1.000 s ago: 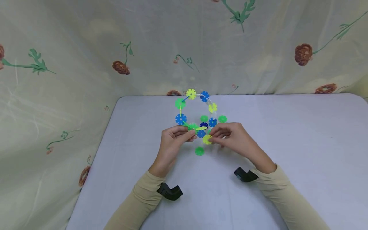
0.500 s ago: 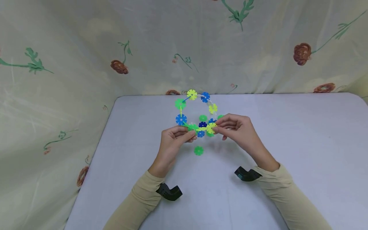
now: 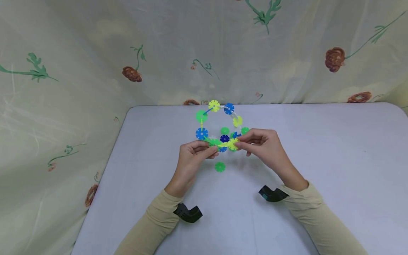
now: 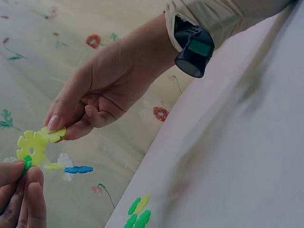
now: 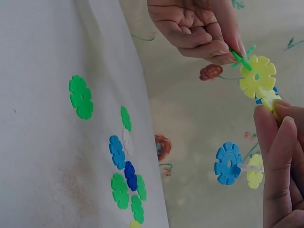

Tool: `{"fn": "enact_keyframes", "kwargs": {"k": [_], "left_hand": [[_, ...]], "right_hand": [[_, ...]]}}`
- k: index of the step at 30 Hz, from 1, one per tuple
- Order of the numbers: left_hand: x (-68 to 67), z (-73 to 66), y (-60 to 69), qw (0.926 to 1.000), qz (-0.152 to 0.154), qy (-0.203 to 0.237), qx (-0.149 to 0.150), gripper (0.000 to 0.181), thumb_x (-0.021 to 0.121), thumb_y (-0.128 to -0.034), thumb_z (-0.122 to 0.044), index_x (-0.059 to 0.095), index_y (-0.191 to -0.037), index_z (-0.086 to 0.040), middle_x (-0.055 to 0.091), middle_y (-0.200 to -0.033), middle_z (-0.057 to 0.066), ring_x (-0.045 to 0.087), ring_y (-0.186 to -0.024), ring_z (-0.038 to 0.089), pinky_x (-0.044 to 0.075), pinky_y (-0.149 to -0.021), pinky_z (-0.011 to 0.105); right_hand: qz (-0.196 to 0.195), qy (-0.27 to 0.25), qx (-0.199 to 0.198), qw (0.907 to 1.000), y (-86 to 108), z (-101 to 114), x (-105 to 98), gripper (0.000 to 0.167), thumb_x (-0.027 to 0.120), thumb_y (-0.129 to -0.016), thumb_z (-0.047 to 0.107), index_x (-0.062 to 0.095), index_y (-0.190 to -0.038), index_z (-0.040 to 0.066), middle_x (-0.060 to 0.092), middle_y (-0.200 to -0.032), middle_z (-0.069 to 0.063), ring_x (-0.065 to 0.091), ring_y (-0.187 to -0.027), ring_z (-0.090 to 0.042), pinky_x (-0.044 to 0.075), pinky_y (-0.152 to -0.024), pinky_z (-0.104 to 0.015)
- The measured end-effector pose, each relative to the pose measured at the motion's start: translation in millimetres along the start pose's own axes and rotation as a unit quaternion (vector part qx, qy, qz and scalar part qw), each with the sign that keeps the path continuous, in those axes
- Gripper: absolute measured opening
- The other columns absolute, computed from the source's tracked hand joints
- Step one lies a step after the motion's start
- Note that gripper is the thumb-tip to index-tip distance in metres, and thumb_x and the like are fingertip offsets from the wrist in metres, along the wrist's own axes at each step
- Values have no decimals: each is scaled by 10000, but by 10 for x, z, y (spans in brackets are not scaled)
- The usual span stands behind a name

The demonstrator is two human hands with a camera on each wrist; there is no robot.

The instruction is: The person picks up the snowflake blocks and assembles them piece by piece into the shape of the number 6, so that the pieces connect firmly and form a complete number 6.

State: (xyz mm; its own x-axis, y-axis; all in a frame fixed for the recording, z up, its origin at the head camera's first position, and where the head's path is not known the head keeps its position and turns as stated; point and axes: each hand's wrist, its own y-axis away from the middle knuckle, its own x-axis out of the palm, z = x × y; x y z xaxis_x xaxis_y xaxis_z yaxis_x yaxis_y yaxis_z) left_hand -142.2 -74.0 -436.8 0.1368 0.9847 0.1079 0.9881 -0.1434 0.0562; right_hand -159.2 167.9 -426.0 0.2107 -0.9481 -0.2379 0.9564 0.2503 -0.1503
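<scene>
Discs (image 3: 201, 134) link in a curve, left hand (image 3: 192, 156) pinching a green disc (image 5: 242, 60), right hand (image 3: 262, 143) a yellow disc (image 3: 233, 144).

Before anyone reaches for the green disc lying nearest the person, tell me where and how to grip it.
Pinch the green disc by opposite edges of its notched rim, probably from the person's side: it lies flat on the table, near side free, while other discs cluster beyond it.

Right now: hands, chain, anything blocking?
Left hand pinches green disc. Right hand pinches yellow disc. Chain held aloft. No obstruction visible; other discs on table.
</scene>
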Motion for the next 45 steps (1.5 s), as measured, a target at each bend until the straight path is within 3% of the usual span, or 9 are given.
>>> {"fn": "enact_keyframes", "kwargs": {"k": [7, 17, 27, 34, 39, 45], "left_hand": [[-18, 9, -7, 9999, 8, -124, 68, 172, 775, -918, -57, 735, -1013, 81, 794, -874, 107, 774, -779, 179, 647, -803, 326], [-26, 21, -9, 9997, -13, -235, 53, 176, 774, -921, -63, 739, -1018, 80, 791, -902, 158, 771, -772, 149, 651, -816, 346], [-34, -1, -14, 9996, -69, -251, 59, 157, 771, -909, -24, 737, -1000, 99, 784, -873, 148, 762, -733, 135, 652, -792, 327], [-46, 0, -21, 9996, -13, -267, 3, 163, 761, -916, -16, 729, -1008, 115, 777, -839, 111, 754, -717, 122, 646, -766, 300], [-59, -6, -20, 9995, 2, -299, 23, 165, 761, -917, -19, 729, -1009, 114, 778, -860, 158, 753, -722, 124, 646, -768, 305], [-68, -18, -28, 9997, -3, -261, -12, 164, 764, -917, -29, 728, -999, 109, 777, -840, 91, 761, -740, 161, 652, -791, 339]], "right_hand": [[0, -24, -158, 9999, 9, 13, 19, 89, 794, -894, 34, 774, -960, -22, 785, -838, 72, 753, -729, -85, 601, -587, -256], [-74, -96, -249, 9996, -6, -61, 63, 79, 800, -880, 12, 777, -948, -21, 793, -868, -31, 756, -715, -92, 607, -573, -272], [-110, -163, -192, 9996, -13, -103, 105, 83, 810, -890, 72, 780, -927, 4, 796, -904, -87, 768, -736, -141, 593, -544, -282], [-89, -54, -133, 9999, -16, -119, 114, 56, 807, -882, 34, 780, -920, 3, 781, -863, 7, 762, -736, -124, 567, -511, -264], [-182, -297, -217, 9992, -18, -139, 153, 63, 800, -888, 27, 770, -921, -18, 787, -871, -7, 754, -717, -117, 554, -496, -266], [-376, -419, -334, 9979, -10, -159, 207, 56, 791, -890, 7, 754, -904, -32, 779, -848, 83, 683, -576, -116, 531, -471, -263]]}}
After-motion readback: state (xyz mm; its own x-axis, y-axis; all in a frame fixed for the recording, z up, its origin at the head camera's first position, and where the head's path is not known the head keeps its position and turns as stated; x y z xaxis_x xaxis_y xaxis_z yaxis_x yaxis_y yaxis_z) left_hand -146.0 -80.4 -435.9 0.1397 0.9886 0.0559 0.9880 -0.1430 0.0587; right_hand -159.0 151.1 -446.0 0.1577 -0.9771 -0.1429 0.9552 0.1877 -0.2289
